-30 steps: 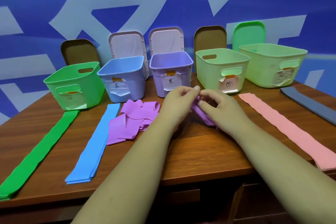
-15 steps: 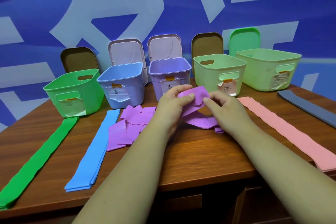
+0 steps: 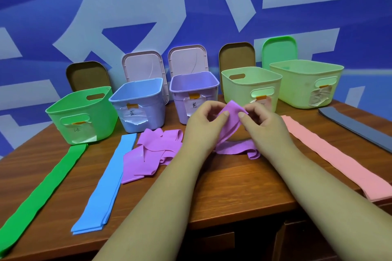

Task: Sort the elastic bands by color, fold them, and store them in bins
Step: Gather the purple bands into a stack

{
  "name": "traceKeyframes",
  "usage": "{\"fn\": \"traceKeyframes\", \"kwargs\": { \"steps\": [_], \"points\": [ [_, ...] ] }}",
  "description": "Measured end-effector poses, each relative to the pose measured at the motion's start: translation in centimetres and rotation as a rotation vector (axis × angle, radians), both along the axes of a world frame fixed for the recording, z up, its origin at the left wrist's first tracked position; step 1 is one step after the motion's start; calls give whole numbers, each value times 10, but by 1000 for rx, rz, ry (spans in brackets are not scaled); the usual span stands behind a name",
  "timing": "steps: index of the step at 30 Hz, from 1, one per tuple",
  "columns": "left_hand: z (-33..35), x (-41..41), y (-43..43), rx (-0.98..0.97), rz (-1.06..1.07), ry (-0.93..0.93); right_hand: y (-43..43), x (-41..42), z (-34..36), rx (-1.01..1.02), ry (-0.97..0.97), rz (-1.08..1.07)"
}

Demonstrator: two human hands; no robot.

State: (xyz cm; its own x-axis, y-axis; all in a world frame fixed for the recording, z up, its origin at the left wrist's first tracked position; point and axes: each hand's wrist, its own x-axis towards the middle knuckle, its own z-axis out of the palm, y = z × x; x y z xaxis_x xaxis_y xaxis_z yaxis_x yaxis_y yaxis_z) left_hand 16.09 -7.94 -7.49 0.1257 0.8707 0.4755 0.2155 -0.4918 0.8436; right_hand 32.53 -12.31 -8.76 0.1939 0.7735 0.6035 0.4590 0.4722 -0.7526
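Observation:
My left hand [image 3: 204, 124] and my right hand [image 3: 263, 127] both pinch the upper end of a purple elastic band [image 3: 232, 112], lifted just above the table in front of the purple bin [image 3: 194, 82]. Its lower part [image 3: 237, 148] trails on the wood under my right hand. A loose heap of purple bands [image 3: 152, 152] lies to the left. Flat strips lie beside it: a green band [image 3: 40, 197], a blue band [image 3: 106, 184], a pink band [image 3: 339, 159] and a dark grey band [image 3: 356, 125].
Five open bins stand in a row at the back of the wooden table [image 3: 233, 193]: green bin [image 3: 80, 110], blue bin [image 3: 137, 95], the purple one, pale green bin [image 3: 250, 82] and a larger pale green bin [image 3: 305, 74]. Lids [image 3: 186, 59] lean on the blue wall behind.
Both hands have lifted the purple band's end higher and closer to the purple bin, thumbs now pinching it side by side. The view has tilted down a little.

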Motion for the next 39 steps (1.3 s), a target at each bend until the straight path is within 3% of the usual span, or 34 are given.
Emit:
{"fn": "traceKeyframes", "kwargs": {
  "steps": [5,9,17,22,29,39],
  "points": [
    [2,1,-5,11,-55,80,0,1,0,29,-13,9],
    [1,2,-10,-80,-142,9,1,0,0,42,-4,16],
    [5,-4,-11,-87,-104,-38,-4,-2,1,50,4,68],
    [11,-8,-9,-85,-66,-183,1,-1,-5,-97,53,103],
    [44,-18,-7,-1,-24,-305,3,-2,-10,-178,-175,142],
    [123,-12,-23,83,-105,-323,-8,-5,-2,-191,-185,182]
  ]
}}
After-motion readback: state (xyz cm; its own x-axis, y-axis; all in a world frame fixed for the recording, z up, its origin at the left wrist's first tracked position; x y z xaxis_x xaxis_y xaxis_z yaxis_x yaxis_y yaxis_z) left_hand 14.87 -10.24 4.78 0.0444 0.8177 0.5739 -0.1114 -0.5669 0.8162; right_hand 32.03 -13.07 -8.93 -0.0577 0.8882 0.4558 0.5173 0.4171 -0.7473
